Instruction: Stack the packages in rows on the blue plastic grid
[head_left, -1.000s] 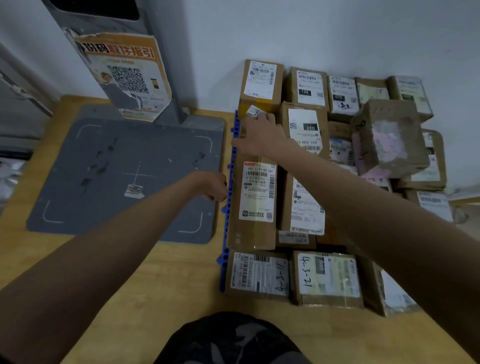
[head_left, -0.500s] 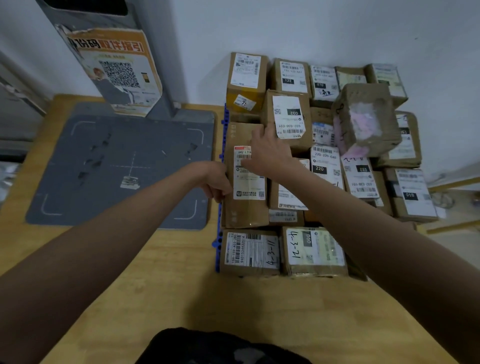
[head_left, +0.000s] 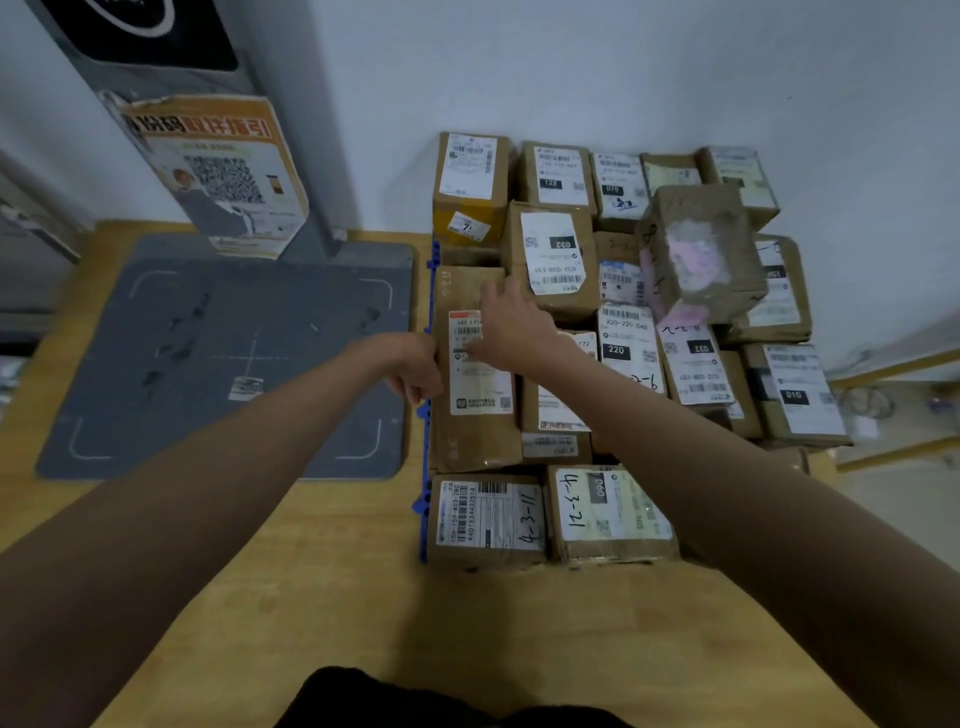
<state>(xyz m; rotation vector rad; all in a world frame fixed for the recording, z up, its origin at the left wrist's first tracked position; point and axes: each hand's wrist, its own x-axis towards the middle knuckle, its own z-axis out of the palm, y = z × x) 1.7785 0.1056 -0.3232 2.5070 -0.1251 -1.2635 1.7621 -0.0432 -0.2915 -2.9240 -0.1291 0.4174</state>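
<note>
A long brown package (head_left: 470, 436) with a white label lies along the left edge of the blue plastic grid (head_left: 425, 415), of which only a thin strip shows. My left hand (head_left: 415, 366) is curled against the package's left side. Lying flat on its top is my right hand (head_left: 511, 327), fingers spread toward the far end. Several other labelled cardboard packages (head_left: 556, 254) fill the grid in rows back to the wall. Two more packages (head_left: 485, 519) sit in the front row.
A grey scanning mat (head_left: 208, 358) with white corner marks lies left of the grid on the wooden table (head_left: 363, 597). A grey post with an orange QR poster (head_left: 218, 171) stands behind it. A taped box (head_left: 698, 249) sits tilted on top of the stack.
My right hand has drawn back from the far packages onto the long package's top. My left hand has come in against its left side. The camera has shifted a little.
</note>
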